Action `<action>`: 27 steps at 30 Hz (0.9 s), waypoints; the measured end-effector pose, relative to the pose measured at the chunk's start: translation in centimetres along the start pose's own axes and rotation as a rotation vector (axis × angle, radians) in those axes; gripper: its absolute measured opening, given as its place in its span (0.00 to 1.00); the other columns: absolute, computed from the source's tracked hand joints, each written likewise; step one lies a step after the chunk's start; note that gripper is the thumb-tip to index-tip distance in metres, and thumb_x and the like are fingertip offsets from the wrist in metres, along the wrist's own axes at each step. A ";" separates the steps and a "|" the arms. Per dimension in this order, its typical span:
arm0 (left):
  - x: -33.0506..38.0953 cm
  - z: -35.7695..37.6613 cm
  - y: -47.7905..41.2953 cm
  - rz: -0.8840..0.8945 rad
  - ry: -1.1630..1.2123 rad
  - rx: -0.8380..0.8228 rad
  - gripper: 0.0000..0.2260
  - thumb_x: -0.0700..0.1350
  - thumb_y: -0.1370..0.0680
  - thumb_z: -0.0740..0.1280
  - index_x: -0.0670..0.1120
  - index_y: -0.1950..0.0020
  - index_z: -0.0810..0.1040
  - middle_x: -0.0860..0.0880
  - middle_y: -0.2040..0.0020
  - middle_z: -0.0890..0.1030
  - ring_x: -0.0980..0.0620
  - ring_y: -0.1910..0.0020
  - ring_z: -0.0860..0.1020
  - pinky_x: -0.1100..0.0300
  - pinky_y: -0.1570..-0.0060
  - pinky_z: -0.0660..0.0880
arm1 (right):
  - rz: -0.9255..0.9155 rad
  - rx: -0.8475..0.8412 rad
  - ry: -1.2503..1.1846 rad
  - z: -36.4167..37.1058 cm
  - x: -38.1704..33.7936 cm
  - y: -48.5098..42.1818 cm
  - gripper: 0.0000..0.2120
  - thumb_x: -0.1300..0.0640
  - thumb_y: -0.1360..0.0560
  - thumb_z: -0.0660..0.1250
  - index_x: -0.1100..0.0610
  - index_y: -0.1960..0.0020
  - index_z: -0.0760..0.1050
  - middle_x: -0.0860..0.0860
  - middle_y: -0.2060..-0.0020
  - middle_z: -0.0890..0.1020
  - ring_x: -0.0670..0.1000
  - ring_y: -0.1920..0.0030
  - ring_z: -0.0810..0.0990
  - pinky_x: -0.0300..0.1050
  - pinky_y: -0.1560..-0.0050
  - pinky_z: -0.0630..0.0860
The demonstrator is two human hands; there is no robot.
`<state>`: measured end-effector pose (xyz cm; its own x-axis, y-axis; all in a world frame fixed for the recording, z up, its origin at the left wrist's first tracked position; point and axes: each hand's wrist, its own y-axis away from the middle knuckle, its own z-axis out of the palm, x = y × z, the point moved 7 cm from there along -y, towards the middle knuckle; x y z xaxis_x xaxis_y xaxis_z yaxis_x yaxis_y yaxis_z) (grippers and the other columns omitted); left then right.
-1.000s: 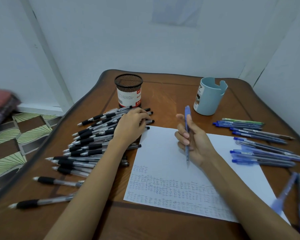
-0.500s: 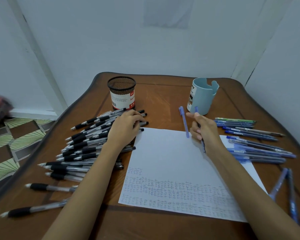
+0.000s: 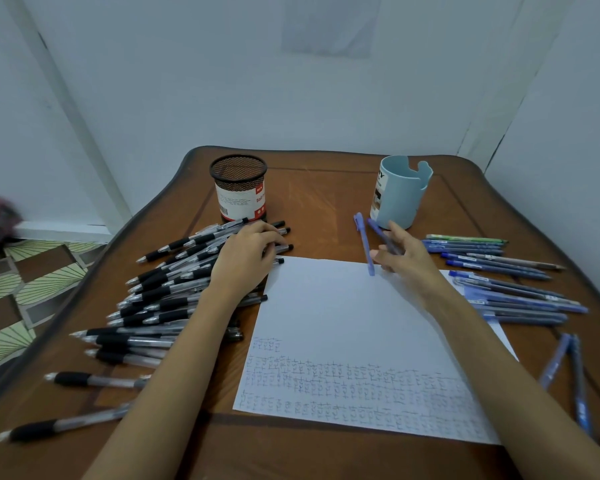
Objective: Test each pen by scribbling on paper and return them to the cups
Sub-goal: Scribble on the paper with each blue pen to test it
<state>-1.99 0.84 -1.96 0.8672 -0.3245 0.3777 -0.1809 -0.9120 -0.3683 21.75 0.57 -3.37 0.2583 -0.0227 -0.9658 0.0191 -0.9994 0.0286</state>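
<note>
My right hand (image 3: pixel 407 261) hovers over the far edge of the white paper (image 3: pixel 326 313), just in front of the light blue cup (image 3: pixel 400 192). It pinches a blue pen (image 3: pixel 363 244) that points down at the paper, and a second, darker blue pen (image 3: pixel 383 235) lies between its fingers. My left hand (image 3: pixel 243 258) rests on the pile of black pens (image 3: pixel 167 292), fingertips on the pens near the black mesh cup (image 3: pixel 239 188). The paper's near part is covered in rows of small scribbles.
Several blue pens (image 3: pixel 492 258) lie in rows right of the paper, with two more (image 3: pixel 568 368) at the near right. Stray black pens (image 3: pixel 94 379) lie near the table's left front edge. Walls close in behind and to the right, and tiled floor (image 3: pixel 32 282) shows on the left.
My right hand has moved away from me, from the middle of the paper to just in front of the blue cup, carrying the blue pen. The left hand stays on the black pens.
</note>
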 end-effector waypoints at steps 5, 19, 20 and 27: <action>-0.1 0.0 0.0 -0.003 -0.007 -0.003 0.12 0.38 0.21 0.60 0.46 0.43 0.81 0.50 0.39 0.76 0.51 0.40 0.73 0.56 0.46 0.73 | -0.189 -0.031 0.408 1.5 0.9 -1.0 0.30 0.61 0.24 0.66 0.54 0.25 0.59 0.54 0.31 0.65 0.54 0.30 0.63 0.43 0.35 0.66; 0.1 -0.1 0.1 -0.006 0.011 0.002 0.12 0.38 0.21 0.60 0.45 0.43 0.81 0.49 0.40 0.77 0.50 0.40 0.73 0.57 0.47 0.72 | 0.339 -0.502 0.995 -9.9 0.7 4.4 0.25 0.50 0.48 0.84 0.48 0.56 0.77 0.49 0.56 0.76 0.47 0.56 0.73 0.40 0.56 0.69; 0.1 -0.2 0.2 -0.002 0.010 0.005 0.12 0.38 0.21 0.60 0.45 0.43 0.81 0.49 0.40 0.77 0.50 0.41 0.73 0.57 0.48 0.72 | 0.335 -0.471 0.977 -10.0 0.9 4.2 0.20 0.54 0.45 0.83 0.49 0.58 0.77 0.50 0.58 0.76 0.48 0.59 0.73 0.40 0.59 0.68; 0.1 -0.1 0.2 0.011 0.007 0.008 0.12 0.38 0.21 0.60 0.45 0.44 0.81 0.49 0.41 0.77 0.50 0.42 0.74 0.55 0.48 0.73 | 0.127 -0.355 0.825 -7.4 -0.6 3.5 0.06 0.54 0.32 0.75 0.50 0.56 0.80 0.48 0.58 0.78 0.45 0.58 0.73 0.35 0.62 0.68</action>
<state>-2.02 0.63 -1.90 0.8621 -0.3361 0.3792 -0.1867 -0.9064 -0.3790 28.84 -2.74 -0.77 0.8863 0.0305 -0.4622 0.2049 -0.9207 0.3321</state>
